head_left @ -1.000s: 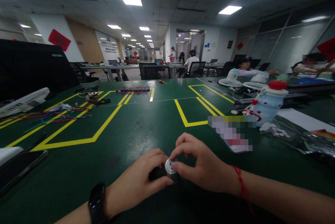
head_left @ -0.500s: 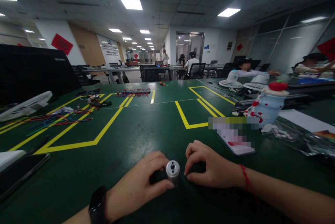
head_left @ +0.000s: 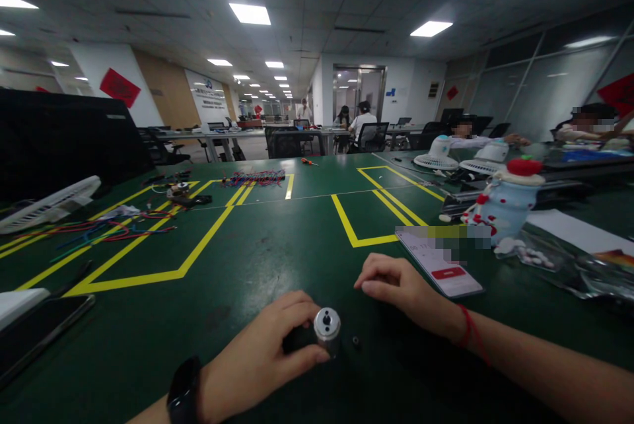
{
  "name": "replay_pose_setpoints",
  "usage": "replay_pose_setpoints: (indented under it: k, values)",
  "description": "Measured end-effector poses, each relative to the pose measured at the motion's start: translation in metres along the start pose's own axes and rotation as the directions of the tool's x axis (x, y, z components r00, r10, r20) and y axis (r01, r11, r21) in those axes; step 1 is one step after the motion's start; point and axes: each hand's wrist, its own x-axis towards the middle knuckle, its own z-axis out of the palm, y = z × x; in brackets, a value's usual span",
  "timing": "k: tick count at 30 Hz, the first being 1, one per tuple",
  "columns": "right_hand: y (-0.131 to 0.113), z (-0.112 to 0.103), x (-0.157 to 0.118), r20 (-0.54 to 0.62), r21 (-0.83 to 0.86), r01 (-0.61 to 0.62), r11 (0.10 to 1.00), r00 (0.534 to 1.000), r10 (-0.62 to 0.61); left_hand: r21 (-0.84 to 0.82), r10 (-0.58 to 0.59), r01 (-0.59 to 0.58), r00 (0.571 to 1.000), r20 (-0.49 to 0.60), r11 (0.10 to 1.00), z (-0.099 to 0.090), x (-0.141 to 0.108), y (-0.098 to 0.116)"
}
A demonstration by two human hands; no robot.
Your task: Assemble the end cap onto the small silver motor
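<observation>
A small silver cylindrical motor (head_left: pixel 327 328) stands upright on the green table, its end face with a centre shaft and small holes turned up. My left hand (head_left: pixel 270 345) grips it from the left side between thumb and fingers. Just right of the motor lies a tiny dark ring-like part (head_left: pixel 356 342), loose on the tabletop. My right hand (head_left: pixel 396 285) hovers beyond that part, beside the phone, with its fingers curled in and the thumb against them. Nothing shows between these fingertips.
A lit phone (head_left: pixel 448 275) lies right of my right hand, near a pale blue cup (head_left: pixel 515 203) and plastic bags (head_left: pixel 584 272). Another phone (head_left: pixel 44 331) is at left, with loose wires (head_left: pixel 119 229) behind. A screwdriver (head_left: pixel 310 161) lies far off. People sit in the background.
My right hand has lifted away from beside the motor, up and to the right. The tiny dark part now shows on the table. My left hand keeps hold of the motor.
</observation>
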Motion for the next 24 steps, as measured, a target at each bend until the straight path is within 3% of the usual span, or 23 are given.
replay_pose_setpoints:
  k: [4, 7, 10, 12, 15, 17, 19, 22, 24]
  values:
    - [0.023, -0.007, 0.011, -0.232, 0.139, -0.195, 0.971, 0.947, 0.223, -0.002, 0.003, -0.003, 1.0, -0.007, 1.0, 0.0, 0.0, -0.001]
    - [0.031, -0.006, 0.013, -0.246, 0.14, -0.245, 0.959, 0.93, 0.274, 0.001, 0.006, -0.006, 1.0, -0.005, 1.0, 0.001, 0.001, -0.003]
    - [0.022, -0.002, 0.01, -0.155, 0.009, -0.196, 0.981, 0.968, 0.195, -0.003, 0.017, -0.017, 1.0, -0.006, 1.0, 0.001, 0.001, -0.003]
    - [0.011, 0.002, 0.005, -0.01, -0.15, -0.077, 0.986, 0.997, 0.076, -0.005, 0.017, -0.017, 1.0, -0.008, 1.0, 0.001, 0.0, -0.002]
    - [-0.002, 0.008, -0.001, 0.264, -0.291, 0.178, 0.94, 0.959, -0.1, 0.003, 0.011, -0.011, 1.0, -0.005, 1.0, 0.001, 0.0, -0.002]
    - [-0.005, 0.011, -0.003, 0.346, -0.312, 0.265, 0.912, 0.926, -0.151, 0.007, 0.007, -0.007, 1.0, -0.002, 1.0, 0.001, 0.0, -0.002]
    - [-0.006, 0.015, -0.004, 0.309, -0.284, 0.241, 0.928, 0.939, -0.15, 0.007, 0.007, -0.007, 1.0, -0.004, 1.0, 0.001, 0.0, -0.002]
    - [-0.01, 0.02, -0.002, 0.088, -0.159, 0.143, 0.977, 0.988, -0.13, 0.01, 0.009, -0.009, 1.0, -0.007, 1.0, 0.002, 0.0, -0.002]
    - [-0.017, 0.025, 0.0, -0.027, -0.092, 0.144, 0.985, 0.989, -0.147, 0.008, 0.011, -0.011, 1.0, -0.009, 1.0, 0.003, 0.001, -0.002]
